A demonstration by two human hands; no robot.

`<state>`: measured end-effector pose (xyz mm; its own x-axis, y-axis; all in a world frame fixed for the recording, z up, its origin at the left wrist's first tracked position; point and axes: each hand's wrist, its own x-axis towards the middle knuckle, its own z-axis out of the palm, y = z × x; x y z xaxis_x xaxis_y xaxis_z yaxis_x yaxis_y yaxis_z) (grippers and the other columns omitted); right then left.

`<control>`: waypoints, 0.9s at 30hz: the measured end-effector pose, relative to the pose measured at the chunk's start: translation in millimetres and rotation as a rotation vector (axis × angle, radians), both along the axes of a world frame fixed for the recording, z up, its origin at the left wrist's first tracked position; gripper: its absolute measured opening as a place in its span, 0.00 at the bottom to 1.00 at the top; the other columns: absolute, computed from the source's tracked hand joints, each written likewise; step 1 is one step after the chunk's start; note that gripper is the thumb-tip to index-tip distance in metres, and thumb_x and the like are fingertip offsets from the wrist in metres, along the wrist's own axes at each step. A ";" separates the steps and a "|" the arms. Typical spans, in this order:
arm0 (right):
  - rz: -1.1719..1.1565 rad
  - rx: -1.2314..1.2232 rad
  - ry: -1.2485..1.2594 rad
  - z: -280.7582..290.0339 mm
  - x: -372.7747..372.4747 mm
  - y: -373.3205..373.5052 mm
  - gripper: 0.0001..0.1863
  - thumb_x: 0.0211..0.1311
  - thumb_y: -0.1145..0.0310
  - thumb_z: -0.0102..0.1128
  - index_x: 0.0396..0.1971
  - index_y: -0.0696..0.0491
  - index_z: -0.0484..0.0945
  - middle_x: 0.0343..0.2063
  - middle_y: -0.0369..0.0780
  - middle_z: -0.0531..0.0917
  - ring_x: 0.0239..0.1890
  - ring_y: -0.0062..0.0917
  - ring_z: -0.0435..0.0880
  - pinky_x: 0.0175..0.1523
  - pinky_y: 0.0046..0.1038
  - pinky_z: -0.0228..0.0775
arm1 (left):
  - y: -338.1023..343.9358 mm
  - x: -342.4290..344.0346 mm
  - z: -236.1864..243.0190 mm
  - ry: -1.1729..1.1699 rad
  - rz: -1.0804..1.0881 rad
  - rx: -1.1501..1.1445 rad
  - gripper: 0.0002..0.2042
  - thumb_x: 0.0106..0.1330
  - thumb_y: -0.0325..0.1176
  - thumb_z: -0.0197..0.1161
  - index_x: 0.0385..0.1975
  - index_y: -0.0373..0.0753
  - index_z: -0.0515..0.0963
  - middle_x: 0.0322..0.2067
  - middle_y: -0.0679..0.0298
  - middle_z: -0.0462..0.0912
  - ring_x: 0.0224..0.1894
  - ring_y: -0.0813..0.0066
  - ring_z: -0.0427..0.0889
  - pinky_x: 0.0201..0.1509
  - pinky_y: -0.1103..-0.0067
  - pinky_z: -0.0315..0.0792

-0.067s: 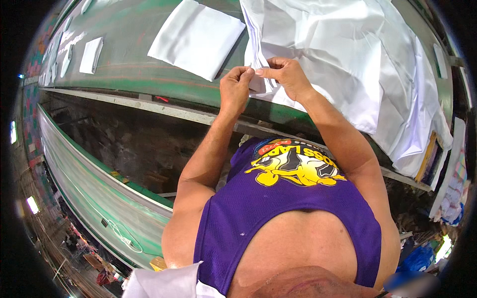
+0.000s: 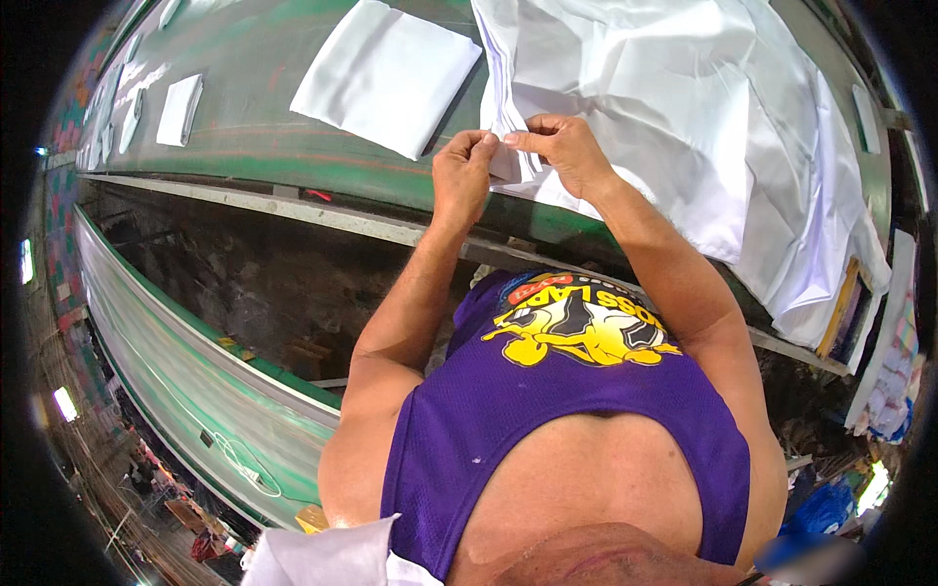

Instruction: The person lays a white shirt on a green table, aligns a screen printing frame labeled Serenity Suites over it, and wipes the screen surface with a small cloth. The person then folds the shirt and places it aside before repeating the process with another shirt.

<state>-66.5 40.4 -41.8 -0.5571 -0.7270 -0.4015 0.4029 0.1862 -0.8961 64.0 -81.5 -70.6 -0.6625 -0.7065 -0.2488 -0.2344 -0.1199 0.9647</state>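
Note:
My left hand (image 2: 463, 166) is closed, thumb and forefinger pinching the layered near corner of a large white fabric (image 2: 664, 117) on the green-topped table (image 2: 254, 137). My right hand (image 2: 576, 156) grips the same stacked edge a little to the right, thumb pointing left toward my left thumb, fingers curled behind the layers. The fabric spreads wrinkled to the right and hangs over the near edge. Just left of its folded edge lies a separate square of folded white cloth (image 2: 381, 78).
Several small folded white pieces (image 2: 179, 109) lie toward the table's far left. A second long green-edged surface (image 2: 156, 332) with a white cable (image 2: 244, 459) runs along my left, across a dark gap. A blue bag (image 2: 821, 508) sits at lower right. White cloth (image 2: 313, 557) lies at the bottom.

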 end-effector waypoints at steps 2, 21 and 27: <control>-0.010 0.013 -0.063 -1.1 -2.6 1.9 0.14 0.58 0.67 0.76 0.39 0.60 0.88 0.28 0.32 0.83 0.27 0.14 0.72 0.32 0.23 0.60 | -0.3 -0.1 -2.5 0.023 0.006 0.038 0.12 0.72 0.34 0.64 0.42 0.29 0.84 0.33 0.63 0.86 0.36 0.81 0.79 0.43 0.80 0.74; -0.479 -0.042 0.015 -34.8 -58.4 17.8 0.08 0.75 0.68 0.55 0.42 0.58 0.79 0.34 0.36 0.80 0.32 0.18 0.76 0.36 0.24 0.71 | -25.3 -19.7 14.2 -0.079 -0.116 -0.119 0.08 0.70 0.32 0.65 0.37 0.32 0.82 0.25 0.64 0.81 0.27 0.80 0.76 0.31 0.75 0.75; -0.381 0.391 1.310 22.8 -179.5 173.1 0.14 0.70 0.69 0.58 0.50 0.60 0.80 0.41 0.52 0.86 0.49 0.47 0.84 0.56 0.38 0.73 | -169.4 -10.0 8.9 -0.162 -0.217 -1.020 0.06 0.66 0.31 0.62 0.35 0.35 0.82 0.31 0.45 0.84 0.33 0.44 0.84 0.37 0.58 0.75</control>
